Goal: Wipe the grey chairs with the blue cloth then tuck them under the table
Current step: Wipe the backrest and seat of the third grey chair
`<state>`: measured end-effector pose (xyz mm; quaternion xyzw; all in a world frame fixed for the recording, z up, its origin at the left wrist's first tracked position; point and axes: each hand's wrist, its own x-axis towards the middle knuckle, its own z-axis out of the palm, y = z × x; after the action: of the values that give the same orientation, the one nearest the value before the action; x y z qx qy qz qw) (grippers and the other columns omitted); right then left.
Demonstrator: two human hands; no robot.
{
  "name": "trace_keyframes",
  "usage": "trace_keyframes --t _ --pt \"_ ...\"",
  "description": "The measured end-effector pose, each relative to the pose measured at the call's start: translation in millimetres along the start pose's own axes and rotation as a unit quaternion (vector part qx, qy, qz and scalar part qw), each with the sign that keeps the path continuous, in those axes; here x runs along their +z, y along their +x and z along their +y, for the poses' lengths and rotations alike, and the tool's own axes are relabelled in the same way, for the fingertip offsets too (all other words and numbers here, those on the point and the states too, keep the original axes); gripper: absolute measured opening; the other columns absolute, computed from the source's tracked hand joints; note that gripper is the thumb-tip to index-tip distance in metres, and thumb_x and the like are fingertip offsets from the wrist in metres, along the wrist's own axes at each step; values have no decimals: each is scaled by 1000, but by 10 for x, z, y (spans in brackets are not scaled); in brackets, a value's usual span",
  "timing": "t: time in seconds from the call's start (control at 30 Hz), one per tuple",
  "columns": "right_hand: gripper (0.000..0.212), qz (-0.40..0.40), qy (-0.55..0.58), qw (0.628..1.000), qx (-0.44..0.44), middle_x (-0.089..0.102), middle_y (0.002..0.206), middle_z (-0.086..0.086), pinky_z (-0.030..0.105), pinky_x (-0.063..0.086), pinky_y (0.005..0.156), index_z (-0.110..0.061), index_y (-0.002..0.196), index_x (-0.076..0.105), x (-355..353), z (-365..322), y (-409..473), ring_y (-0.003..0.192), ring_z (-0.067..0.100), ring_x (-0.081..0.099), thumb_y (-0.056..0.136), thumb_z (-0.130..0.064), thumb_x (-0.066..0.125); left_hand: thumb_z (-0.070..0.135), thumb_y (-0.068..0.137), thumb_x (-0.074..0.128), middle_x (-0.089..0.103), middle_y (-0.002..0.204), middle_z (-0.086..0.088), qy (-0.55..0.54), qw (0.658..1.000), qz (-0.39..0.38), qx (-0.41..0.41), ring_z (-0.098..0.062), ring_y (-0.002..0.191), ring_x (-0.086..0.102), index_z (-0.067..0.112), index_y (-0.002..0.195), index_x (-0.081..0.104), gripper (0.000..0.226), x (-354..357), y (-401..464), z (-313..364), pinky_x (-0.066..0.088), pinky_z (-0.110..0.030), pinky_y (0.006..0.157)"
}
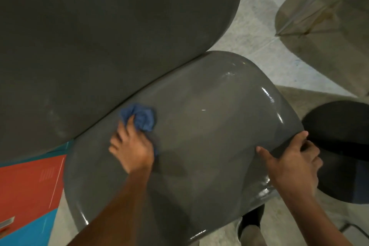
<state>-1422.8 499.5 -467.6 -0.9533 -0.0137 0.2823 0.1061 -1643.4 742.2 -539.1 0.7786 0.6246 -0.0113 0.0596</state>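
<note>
A glossy grey chair (199, 136) fills the middle of the view, seen from above, its far edge tucked just under the dark round table (99, 36). My left hand (132, 150) grips a crumpled blue cloth (141, 117) and presses it on the chair's surface close to the table's edge. My right hand (293, 162) holds the chair's right rim, thumb on top and fingers curled over the edge.
A second grey-beige chair (329, 16) stands at the upper right on the pale tiled floor (255, 32). A black round seat (343, 146) sits right of my right hand. A red and blue box (30, 195) lies at the lower left under the table's edge.
</note>
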Motion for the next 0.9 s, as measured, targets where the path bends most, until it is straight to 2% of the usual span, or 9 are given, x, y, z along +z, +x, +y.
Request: trace_keyframes --t 0.07,0.2,0.27,0.37,0.5,0.6,0.67,0.8,0.9 --pt "112 1 3 1000 4 17 156 23 61 35 107 -11 160 2 8 -10 9 137 48 25 84 -52 74 30 91 45 59 139 -15 -26 998 26 59 -44 105 57 23 140 58 51 98 26 590 46 -54 88" --pt "112 -2 12 1000 -7 14 159 24 62 32 109 -12 161 1 26 26 9 142 48 20 85 -50 74 31 94 52 48 154 -1 -63 948 7 311 -35 127 48 31 150 49 56 142 -392 1515 37 -50 103" --pt "110 5 11 1000 -11 12 161 24 63 30 110 -11 161 4 32 23 5 143 49 18 85 -47 75 28 97 51 42 160 3 -87 927 -26 363 -35 137 42 32 151 48 55 124 -413 1567 31 -50 111" --pt "98 46 -24 995 -81 9 164 22 66 28 111 -13 160 13 93 -17 -18 146 50 14 87 -32 76 24 91 53 40 162 3 -45 918 -44 392 -38 146 37 32 151 49 61 139 -148 1017 28 -52 119" --pt "93 58 -95 972 -209 11 164 25 69 20 117 -14 158 25 309 -164 -117 147 55 8 82 -18 79 20 87 55 44 159 -8 26 966 -9 256 -41 150 32 26 151 46 65 4 171 -550 29 -60 120" --pt "90 20 -112 963 -243 11 166 23 69 13 117 -12 158 29 515 -358 -254 149 53 2 84 -26 78 18 90 53 43 156 -20 38 992 -5 121 -45 150 29 18 149 45 60 -324 -71 -1680 27 -63 119" --pt "93 4 -124 961 -245 6 167 20 68 12 117 -11 159 25 624 -420 -318 151 51 -2 85 -32 77 21 95 46 44 153 -25 24 998 -6 61 -49 147 29 10 146 48 52 -434 -326 -1993 27 -64 119" --pt "96 -2 -141 960 -241 -1 168 17 68 11 118 -13 160 18 664 -416 -338 151 49 -6 87 -39 74 23 95 40 44 155 -23 -1 999 10 -33 -50 148 29 10 146 50 54 -276 -415 -1527 22 -64 121" --pt "95 -8 -148 958 -245 -5 169 14 66 9 120 -16 161 15 651 -403 -320 152 46 -10 89 -44 70 26 90 38 51 150 -22 -33 998 -3 49 -47 148 33 14 149 50 61 -54 -493 -574 26 -65 120"
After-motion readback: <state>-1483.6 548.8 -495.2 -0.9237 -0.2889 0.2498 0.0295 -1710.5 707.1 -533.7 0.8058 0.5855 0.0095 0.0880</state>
